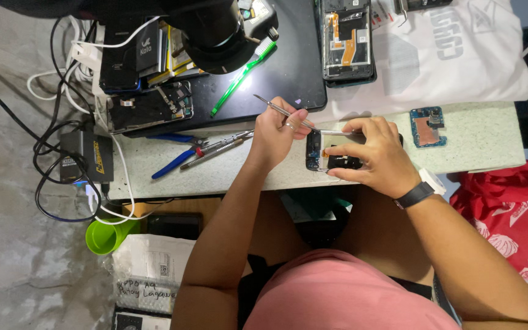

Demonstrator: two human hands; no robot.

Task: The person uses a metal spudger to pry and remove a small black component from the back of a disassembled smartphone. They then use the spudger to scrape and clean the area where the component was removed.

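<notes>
Pink shirt (349, 293) fills the bottom of the head view, both forearms reaching up to the table (484, 143). Left hand (276, 131) has its grip closed on thin metal tweezers (276, 109), tip angled down toward the opened phone (328, 153) that sits at the table's near edge. Right hand (374, 153), black wristband (414, 195) on the wrist, is clamped over the phone from the right and steadies it; fingers cover most of it. Progress, as a judgement: back cover is already off, dark internals and a yellowish patch are exposed, so teardown looks well in; can't tell what the tweezers are picking at, fingers hide it. A small blue circuit board (428, 126) lies apart to the right on the table, untouched. Blue-handled pliers (175, 160) and a couple of grey-handled tools (215, 150) lie left of the hands, not in use. Further back: a second opened phone (346, 40) on a black mat (288, 67), a green toothbrush (242, 76), more stripped phones and cables at the left. Nothing shows reassembly started.
</notes>
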